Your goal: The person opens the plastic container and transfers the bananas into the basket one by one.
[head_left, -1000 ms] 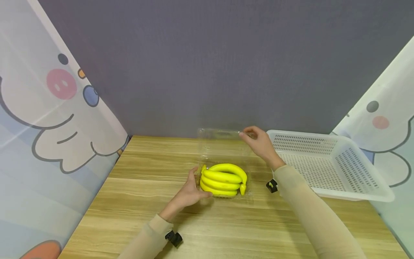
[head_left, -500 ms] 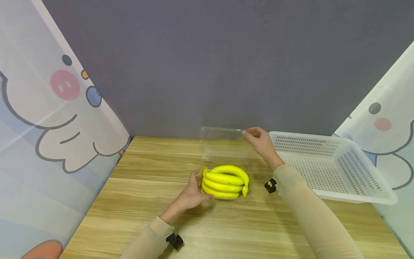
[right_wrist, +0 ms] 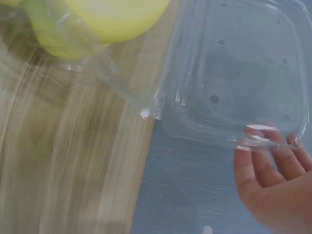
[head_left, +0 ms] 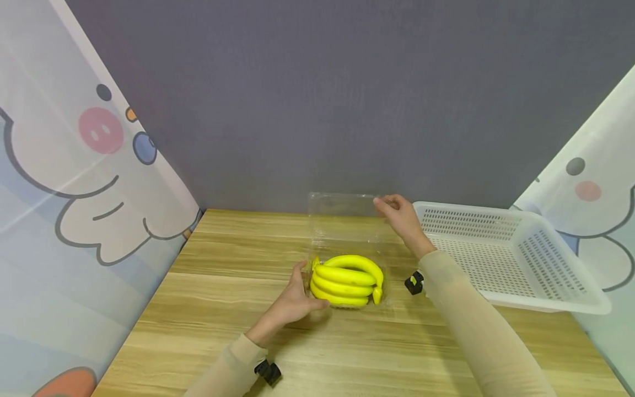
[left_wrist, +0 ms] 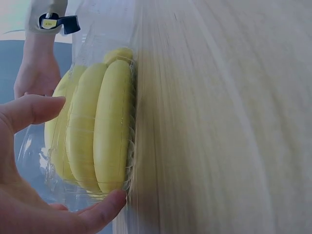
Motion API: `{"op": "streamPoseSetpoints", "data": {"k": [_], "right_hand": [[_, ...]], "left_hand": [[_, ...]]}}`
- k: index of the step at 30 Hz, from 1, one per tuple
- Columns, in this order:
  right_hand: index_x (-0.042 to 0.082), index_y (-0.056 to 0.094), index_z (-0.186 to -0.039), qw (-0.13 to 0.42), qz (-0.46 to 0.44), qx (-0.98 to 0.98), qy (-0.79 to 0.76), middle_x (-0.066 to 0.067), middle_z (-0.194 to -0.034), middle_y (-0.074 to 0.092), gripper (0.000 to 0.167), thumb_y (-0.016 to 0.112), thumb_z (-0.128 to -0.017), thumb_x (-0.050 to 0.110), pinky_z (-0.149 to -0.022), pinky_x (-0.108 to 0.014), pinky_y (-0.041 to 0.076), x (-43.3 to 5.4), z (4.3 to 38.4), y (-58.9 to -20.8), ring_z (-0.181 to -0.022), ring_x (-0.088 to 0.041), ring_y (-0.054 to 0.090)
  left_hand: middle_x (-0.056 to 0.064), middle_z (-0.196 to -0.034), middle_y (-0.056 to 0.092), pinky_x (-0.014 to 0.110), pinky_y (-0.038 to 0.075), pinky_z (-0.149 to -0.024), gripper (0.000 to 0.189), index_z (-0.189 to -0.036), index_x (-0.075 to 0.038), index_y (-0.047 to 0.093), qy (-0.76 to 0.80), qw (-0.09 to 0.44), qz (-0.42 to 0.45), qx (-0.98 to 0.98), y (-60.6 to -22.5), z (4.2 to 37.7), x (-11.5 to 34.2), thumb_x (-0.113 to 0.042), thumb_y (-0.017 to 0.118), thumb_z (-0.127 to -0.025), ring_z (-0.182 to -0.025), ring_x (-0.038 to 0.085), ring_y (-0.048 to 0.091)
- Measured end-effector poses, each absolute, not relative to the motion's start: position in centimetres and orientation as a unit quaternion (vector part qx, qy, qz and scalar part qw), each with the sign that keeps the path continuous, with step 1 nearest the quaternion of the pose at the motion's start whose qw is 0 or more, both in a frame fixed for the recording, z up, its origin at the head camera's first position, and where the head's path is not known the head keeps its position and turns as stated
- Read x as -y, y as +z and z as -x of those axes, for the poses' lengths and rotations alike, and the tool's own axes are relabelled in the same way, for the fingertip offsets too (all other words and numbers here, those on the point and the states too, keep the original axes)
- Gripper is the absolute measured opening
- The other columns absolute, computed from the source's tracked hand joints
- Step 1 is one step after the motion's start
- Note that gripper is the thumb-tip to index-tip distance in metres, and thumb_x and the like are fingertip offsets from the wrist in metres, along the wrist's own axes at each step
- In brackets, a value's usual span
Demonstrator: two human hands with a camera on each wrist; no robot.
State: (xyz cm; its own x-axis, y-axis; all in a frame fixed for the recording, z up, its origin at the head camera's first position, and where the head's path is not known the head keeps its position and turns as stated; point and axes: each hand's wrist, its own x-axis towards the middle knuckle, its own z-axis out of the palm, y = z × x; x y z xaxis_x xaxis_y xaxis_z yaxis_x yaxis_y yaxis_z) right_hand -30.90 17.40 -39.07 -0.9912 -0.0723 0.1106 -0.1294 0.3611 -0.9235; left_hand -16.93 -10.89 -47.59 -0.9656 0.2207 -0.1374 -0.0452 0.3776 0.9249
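Observation:
A bunch of yellow bananas (head_left: 344, 282) lies in a clear plastic clamshell box (left_wrist: 52, 168) on the wooden table. Its hinged lid (head_left: 342, 220) stands raised at the back, with small round holes showing in the right wrist view. My left hand (head_left: 292, 300) holds the box's left end, thumb at the front and fingers round the side. In the left wrist view, the fingertips (left_wrist: 113, 202) sit at the box's edge beside the bananas. My right hand (head_left: 403, 223) pinches the lid's upper right corner; through the clear plastic, its fingers (right_wrist: 265, 163) show behind the rim.
To the right of the box is a white perforated plastic basket (head_left: 550, 300). A dark grey panel (head_left: 347, 110) rises behind the table (head_left: 208, 286). Cartoon-printed sheets (head_left: 109, 182) flank the table on both sides.
The lid has come up slightly with my right hand on its corner. My left hand keeps its hold on the box, and the bananas stay inside. The head view has shifted a little.

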Motion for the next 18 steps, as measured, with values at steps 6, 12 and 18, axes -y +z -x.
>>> {"op": "streamPoseSetpoints", "data": {"k": [6,12,18], "right_hand": [[-0.004,0.049,-0.139,0.015,-0.048,0.815,0.577,-0.024,-0.134,0.059,0.065,0.059,-0.101,0.048,-0.098,-0.051,0.052,-17.55,31.05,-39.36,-0.116,-0.042,0.062],[-0.006,0.042,-0.146,-0.017,-0.027,0.823,0.567,-0.026,-0.135,0.053,0.065,0.060,-0.102,0.040,-0.102,-0.051,0.049,-17.55,31.46,-39.35,-0.121,-0.042,0.056],[-0.008,0.029,-0.154,-0.050,-0.015,0.843,0.535,-0.031,-0.145,0.045,0.071,0.058,-0.104,0.033,-0.102,-0.049,0.050,-17.67,31.56,-39.69,-0.122,-0.045,0.056]], "left_hand": [[0.035,-0.152,0.030,0.070,0.028,-0.110,0.123,-0.160,-0.003,0.002,0.553,0.121,-0.058,-0.823,-47.57,16.97,10.93,-0.024,0.089,-0.076,-0.138,0.051,0.036],[0.037,-0.157,0.022,0.072,0.020,-0.113,0.125,-0.161,-0.005,0.002,0.556,0.119,-0.056,-0.821,-47.39,17.23,10.95,-0.024,0.090,-0.075,-0.145,0.052,0.025],[0.034,-0.152,0.029,0.072,0.023,-0.111,0.122,-0.161,-0.004,0.005,0.553,0.121,-0.067,-0.822,-47.37,17.24,10.82,-0.022,0.090,-0.075,-0.141,0.051,0.032]]}}
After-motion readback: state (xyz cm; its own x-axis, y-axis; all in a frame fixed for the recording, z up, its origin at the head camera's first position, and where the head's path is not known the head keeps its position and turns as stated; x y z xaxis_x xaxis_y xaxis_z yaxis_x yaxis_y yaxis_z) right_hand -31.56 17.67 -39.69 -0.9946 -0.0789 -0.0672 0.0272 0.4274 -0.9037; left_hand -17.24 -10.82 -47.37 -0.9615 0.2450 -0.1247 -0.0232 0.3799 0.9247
